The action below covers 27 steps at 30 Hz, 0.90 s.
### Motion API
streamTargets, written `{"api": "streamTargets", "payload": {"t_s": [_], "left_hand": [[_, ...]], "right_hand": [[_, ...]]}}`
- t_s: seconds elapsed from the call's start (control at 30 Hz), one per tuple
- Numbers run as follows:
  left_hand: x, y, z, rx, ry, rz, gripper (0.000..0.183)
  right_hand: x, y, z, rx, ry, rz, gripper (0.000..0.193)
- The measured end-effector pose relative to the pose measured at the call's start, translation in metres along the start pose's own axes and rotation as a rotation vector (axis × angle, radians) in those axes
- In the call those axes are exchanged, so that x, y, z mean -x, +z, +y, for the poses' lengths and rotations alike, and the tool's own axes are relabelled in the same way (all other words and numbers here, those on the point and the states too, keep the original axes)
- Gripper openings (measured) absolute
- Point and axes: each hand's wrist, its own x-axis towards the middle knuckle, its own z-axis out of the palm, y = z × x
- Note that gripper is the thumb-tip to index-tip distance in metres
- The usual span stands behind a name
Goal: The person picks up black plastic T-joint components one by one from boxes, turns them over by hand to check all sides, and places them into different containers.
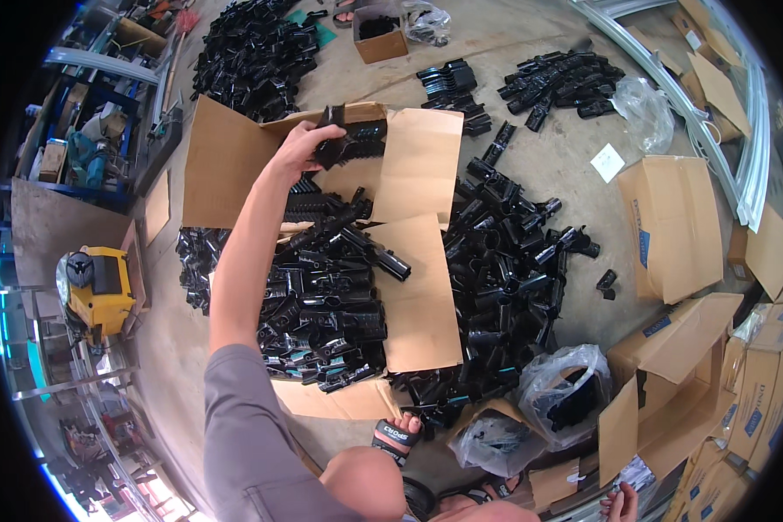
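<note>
My left hand (pixel 301 148) reaches out to the far end of an open cardboard box (pixel 226 165). Its fingers are closed round a dark, glossy curved plastic piece (pixel 330 150). Beside that hand, a row of similar black pieces (pixel 365 139) is stacked inside the box. A heap of loose black plastic pieces (pixel 322 296) fills the near part, with a cardboard flap (pixel 416 296) folded out on the right. My right hand (pixel 619 503) shows only partly at the lower edge, fingers loosely apart with nothing visible in them, near an open carton (pixel 661 409).
More black pieces lie heaped on the floor to the right (pixel 505 261) and far left (pixel 252 61). Clear plastic bags (pixel 565 391) stand near my feet. A closed carton (pixel 674 226) and metal rails (pixel 670 78) are at right, a yellow machine (pixel 100 291) at left.
</note>
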Motion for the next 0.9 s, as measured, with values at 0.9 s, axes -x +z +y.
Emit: {"api": "streamTargets", "payload": {"t_s": [0.9], "left_hand": [[0.176, 0.482, -0.069, -0.885, 0.678, -0.454, 0.048]], "right_hand": [[0.093, 0.000, -0.036, -0.403, -0.270, 0.040, 0.048]]}}
